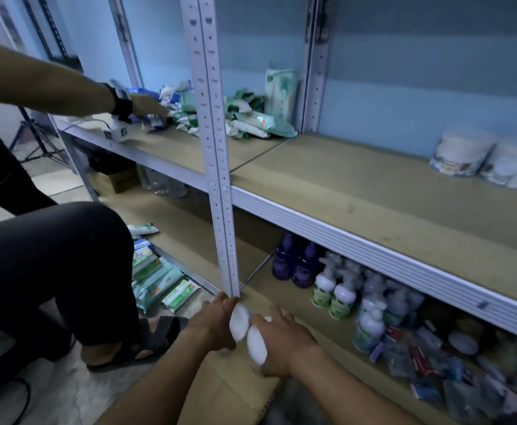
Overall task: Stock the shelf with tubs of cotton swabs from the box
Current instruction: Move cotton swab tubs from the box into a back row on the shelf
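Tubs of cotton swabs, 2 of them, are held low at the front of the shelving, just before the foot of the metal upright (217, 167). The left tub (239, 321) sits in the left hand (217, 325), whose fingers curl round it; the right tub (257, 348) is gripped by the right hand (281, 338), fingers wrapped over its side. The 2 tubs touch each other, both tilted with their white ends toward the camera. Under the forearms lies the cardboard box (220, 391), its flaps open at the bottom edge of the view.

On the middle shelf (358, 194), 2 more tubs (484, 162) stand side by side near the back right corner. The lower shelf carries purple bottles (294, 262), white pump bottles (333, 289) and small packets (434, 363) toward its right. Wipe packs (251, 115) are heaped at the back of the middle shelf left of the rear post. A second person's arm (51, 90) reaches over that shelf's left end, their knee (67, 256) bent beside more wipe packs on the floor (159, 280).
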Demonstrator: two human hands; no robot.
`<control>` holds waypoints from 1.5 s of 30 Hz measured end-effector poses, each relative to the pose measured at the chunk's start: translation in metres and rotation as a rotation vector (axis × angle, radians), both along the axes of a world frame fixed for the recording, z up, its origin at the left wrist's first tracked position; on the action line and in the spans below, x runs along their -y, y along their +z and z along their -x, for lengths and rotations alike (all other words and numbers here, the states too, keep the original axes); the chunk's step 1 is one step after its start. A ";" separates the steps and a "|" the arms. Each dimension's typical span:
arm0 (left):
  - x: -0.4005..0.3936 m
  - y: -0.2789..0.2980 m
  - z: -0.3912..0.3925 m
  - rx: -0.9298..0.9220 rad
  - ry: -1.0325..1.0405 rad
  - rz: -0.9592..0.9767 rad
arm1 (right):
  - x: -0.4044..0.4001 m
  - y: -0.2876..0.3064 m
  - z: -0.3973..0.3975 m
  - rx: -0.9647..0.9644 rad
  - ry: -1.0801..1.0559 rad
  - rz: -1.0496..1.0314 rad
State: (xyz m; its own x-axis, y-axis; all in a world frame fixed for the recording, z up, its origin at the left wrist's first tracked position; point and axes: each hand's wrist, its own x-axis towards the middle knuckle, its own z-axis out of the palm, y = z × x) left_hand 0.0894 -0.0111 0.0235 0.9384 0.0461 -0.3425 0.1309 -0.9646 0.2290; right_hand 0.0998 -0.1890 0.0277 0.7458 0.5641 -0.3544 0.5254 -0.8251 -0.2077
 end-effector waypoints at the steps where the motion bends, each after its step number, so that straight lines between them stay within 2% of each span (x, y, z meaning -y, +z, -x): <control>1: 0.002 0.015 0.002 0.015 -0.010 -0.003 | 0.003 0.015 0.002 0.002 -0.001 -0.019; 12: 0.045 0.190 0.034 0.266 -0.247 -0.005 | 0.067 0.202 0.038 0.248 0.026 -0.050; 17: 0.080 0.256 0.028 0.368 -0.357 -0.032 | 0.107 0.275 0.055 0.390 -0.059 -0.072; 23: 0.151 0.311 0.013 0.481 -0.485 -0.035 | 0.172 0.330 0.067 0.491 -0.221 -0.002; 26: 0.193 0.325 0.002 0.487 -0.552 -0.020 | 0.207 0.342 0.071 0.517 -0.305 0.064; 34: 0.281 0.329 -0.020 0.402 -0.688 -0.014 | 0.292 0.339 0.066 0.430 -0.533 0.206; 39: 0.308 0.320 -0.028 0.342 -0.733 -0.052 | 0.317 0.322 0.057 0.369 -0.599 0.264; 45: 0.314 0.312 -0.040 0.298 -0.711 -0.079 | 0.322 0.314 0.050 0.351 -0.626 0.205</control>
State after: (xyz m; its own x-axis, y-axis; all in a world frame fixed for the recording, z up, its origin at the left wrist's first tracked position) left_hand 0.1292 -0.3254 0.3355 0.8036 -0.5881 -0.0918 -0.5822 -0.8087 0.0844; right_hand 0.0494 -0.5109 0.3415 0.9945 -0.0549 -0.0887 -0.0482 -0.9960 0.0758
